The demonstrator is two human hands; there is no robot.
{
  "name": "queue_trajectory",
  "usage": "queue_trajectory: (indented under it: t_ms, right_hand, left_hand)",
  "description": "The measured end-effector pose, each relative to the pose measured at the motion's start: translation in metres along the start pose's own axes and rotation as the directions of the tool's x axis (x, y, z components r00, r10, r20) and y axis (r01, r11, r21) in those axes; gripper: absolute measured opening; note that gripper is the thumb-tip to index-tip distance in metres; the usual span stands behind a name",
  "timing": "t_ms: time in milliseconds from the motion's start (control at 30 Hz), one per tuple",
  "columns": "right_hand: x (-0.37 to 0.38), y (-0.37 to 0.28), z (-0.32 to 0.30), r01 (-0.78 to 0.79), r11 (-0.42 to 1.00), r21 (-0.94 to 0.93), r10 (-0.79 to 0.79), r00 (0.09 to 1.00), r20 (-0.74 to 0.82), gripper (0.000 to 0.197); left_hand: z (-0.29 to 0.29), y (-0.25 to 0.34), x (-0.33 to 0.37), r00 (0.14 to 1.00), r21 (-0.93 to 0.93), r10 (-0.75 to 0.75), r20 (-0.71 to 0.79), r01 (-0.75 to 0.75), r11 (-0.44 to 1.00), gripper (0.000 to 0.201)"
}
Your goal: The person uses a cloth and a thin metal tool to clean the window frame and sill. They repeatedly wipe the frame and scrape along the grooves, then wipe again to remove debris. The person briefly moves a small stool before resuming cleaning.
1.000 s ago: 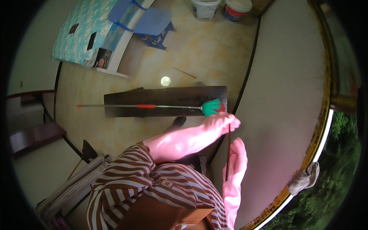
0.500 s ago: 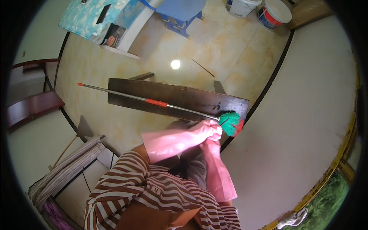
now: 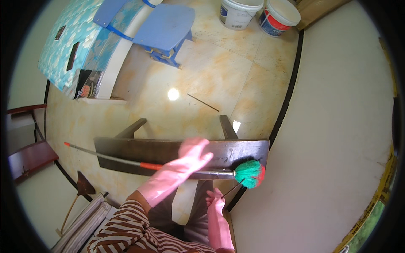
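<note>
Both hands wear long pink rubber gloves. My left hand [image 3: 193, 155] is over the dark wooden bench [image 3: 181, 146], slightly blurred, its fingers apart with nothing in them. Under that forearm runs the telescopic metal pole of a duster [image 3: 248, 173], which has a red grip and a green and red fibre head. The duster lies along the bench, its head at the right end. Close to my body, below the bench's near edge, my right hand [image 3: 216, 199] is closed on a thin dark stick [image 3: 233, 189]. The stick's far end reaches the green fibres.
Another thin dark stick [image 3: 203, 102] lies on the tiled floor beyond the bench. Farther back stand a blue chair [image 3: 164, 27], a table with a light blue patterned cover [image 3: 67, 46], and two lidded buckets [image 3: 240, 14]. A white wall [image 3: 325, 139] rises close on the right.
My hands were together beside the duster head. The left has moved away leftward over the bench; the right has drawn back toward my body with the stick. The view has tilted farther ahead.
</note>
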State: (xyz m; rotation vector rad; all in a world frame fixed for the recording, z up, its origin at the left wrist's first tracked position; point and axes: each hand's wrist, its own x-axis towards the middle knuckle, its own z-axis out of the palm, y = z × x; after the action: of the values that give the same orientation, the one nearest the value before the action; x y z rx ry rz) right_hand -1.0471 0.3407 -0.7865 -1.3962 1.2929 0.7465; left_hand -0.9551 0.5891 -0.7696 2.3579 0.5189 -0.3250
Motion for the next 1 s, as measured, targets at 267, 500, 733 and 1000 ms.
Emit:
queue_trajectory:
  t_ms: [267,500,733,1000]
  right_hand:
    - [0.088,0.003,0.055,-0.086,0.961,0.263,0.074,0.996,0.053,0.042]
    - [0.102,-0.097,0.109,0.106,0.978,0.179,-0.121,0.99,0.075,0.058]
    - [0.107,-0.217,0.299,0.322,0.94,-0.116,-0.275,0.912,0.304,0.065]
    - [0.088,-0.231,0.372,0.467,0.88,-0.086,-0.285,0.665,0.69,0.066]
  left_hand:
    - [0.0,-0.104,0.051,0.896,0.033,-0.278,0.347,0.284,0.958,0.046]
    - [-0.05,-0.142,0.106,0.857,-0.297,-0.36,0.37,0.476,0.828,0.046]
    - [-0.151,-0.184,0.169,0.887,-0.211,-0.442,0.133,0.461,0.862,0.062]
    - [-0.166,-0.234,0.185,0.776,-0.315,-0.624,-0.09,0.573,0.757,0.06]
